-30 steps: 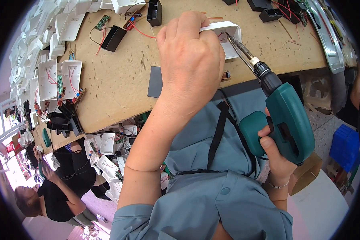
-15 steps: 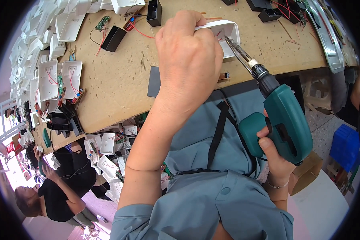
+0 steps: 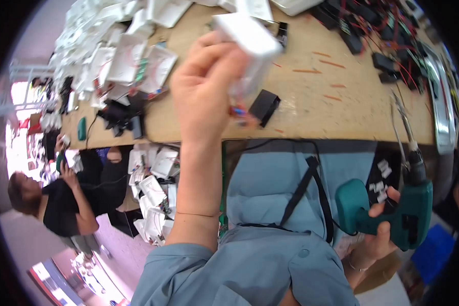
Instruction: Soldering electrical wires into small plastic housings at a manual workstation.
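My left hand point(image 3: 209, 86) is raised above the wooden workbench point(image 3: 311, 109) and grips a white plastic box point(image 3: 250, 41) with red and blue wires hanging under it. My right hand point(image 3: 380, 232) holds a teal cordless drill point(image 3: 398, 211) by its grip, low at my right side, off the bench edge. The drill's long bit point(image 3: 400, 120) points up toward the bench. A small black block point(image 3: 264, 107) lies on the bench just right of my left wrist.
White housings and circuit boards are piled at the bench's far left point(image 3: 122, 56). Black modules with red wires point(image 3: 387, 35) lie at the far right beside a metal strip point(image 3: 441, 109). More white parts point(image 3: 153, 188) lie below the bench. Another person in black point(image 3: 61, 204) sits at left.
My left hand has lifted the white box off the bench. The drill has pulled back from the box, down and to my right.
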`<state>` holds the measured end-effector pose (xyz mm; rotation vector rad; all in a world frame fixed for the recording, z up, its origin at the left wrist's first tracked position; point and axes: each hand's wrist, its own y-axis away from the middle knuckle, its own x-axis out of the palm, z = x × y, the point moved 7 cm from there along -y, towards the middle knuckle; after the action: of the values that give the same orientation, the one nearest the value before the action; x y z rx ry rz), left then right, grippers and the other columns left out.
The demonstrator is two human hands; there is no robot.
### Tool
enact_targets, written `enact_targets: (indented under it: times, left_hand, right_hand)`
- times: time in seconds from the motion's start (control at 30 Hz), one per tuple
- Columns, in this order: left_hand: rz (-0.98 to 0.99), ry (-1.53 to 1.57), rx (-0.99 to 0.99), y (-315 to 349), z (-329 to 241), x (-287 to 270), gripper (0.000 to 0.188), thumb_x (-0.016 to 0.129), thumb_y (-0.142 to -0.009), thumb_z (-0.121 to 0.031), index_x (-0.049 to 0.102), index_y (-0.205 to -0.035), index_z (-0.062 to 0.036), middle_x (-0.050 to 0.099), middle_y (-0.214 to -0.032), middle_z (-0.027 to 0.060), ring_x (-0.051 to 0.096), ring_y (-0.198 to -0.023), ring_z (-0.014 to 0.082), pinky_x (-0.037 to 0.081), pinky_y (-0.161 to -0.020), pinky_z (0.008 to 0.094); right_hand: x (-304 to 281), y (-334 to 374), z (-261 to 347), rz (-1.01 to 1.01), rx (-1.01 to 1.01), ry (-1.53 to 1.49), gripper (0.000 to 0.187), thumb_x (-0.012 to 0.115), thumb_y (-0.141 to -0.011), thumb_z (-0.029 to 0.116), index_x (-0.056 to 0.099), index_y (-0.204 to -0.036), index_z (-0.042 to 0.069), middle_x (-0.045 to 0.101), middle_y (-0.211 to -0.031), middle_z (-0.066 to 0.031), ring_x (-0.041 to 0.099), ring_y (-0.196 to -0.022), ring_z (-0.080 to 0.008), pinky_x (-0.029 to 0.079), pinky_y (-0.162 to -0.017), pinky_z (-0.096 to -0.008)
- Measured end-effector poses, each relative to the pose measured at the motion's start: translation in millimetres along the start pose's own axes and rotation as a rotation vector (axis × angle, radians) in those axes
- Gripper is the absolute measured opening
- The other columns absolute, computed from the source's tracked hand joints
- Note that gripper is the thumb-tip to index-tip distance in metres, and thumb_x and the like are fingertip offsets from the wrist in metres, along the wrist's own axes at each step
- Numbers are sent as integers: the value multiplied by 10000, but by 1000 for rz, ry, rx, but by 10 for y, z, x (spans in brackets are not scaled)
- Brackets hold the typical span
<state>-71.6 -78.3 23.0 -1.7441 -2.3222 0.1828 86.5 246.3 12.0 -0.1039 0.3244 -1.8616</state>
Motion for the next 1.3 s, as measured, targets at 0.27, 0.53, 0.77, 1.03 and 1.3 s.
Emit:
enact_targets:
  times: [0.27, 0.53, 0.77, 1.03, 1.3]
  left_hand:
    - [-436, -65, 335, -427, -1016, -1856, 291, 550, -832, -134, 560, -1013, 93, 612, -877, 147, 614, -740, 214, 521, -576, 301]
    - [-378, -1026, 199, -1060, -864, -2107, 265, 672, -717, -217, 675, -870, 0, 629, -754, 51, 536, -629, 84, 407, -567, 188]
    - [-389, -1286, 255, -1115, -995, -2084, 312, 665, -703, -301, 681, -859, -32, 636, -876, 66, 566, -773, 154, 433, -715, 267]
    - [-155, -1087, 756, -1013, -838, -626, 324, 647, -705, -312, 659, -880, -38, 619, -847, 124, 582, -823, 256, 442, -747, 346]
    - [52, -1321, 323, -1808, -67, -67, 339, 662, -690, -296, 648, -880, -15, 625, -780, 140, 597, -733, 245, 457, -683, 338]
  right_hand:
    - [-11, -73, -46, 93, -51, -94, 563, 555, -829, 160, 293, -1263, -85, 469, -1159, -262, 535, -724, -150, 458, -603, -236]
    - [53, -100, -30, 92, -32, -116, 547, 555, -837, 158, 308, -1271, -65, 465, -1165, -257, 538, -740, -150, 463, -621, -236]
    - [49, -130, -65, 98, -13, -161, 556, 567, -835, 172, 311, -1266, -68, 468, -1162, -256, 538, -733, -149, 467, -622, -238]
    - [4, -139, -118, -9, 59, -113, 606, 629, -776, 222, 359, -1208, -105, 520, -1089, -241, 574, -684, -157, 460, -621, -239]
    - [-54, -92, -98, 4, 24, -151, 591, 611, -793, 155, 323, -1255, -73, 511, -1108, -242, 565, -708, -143, 477, -573, -220]
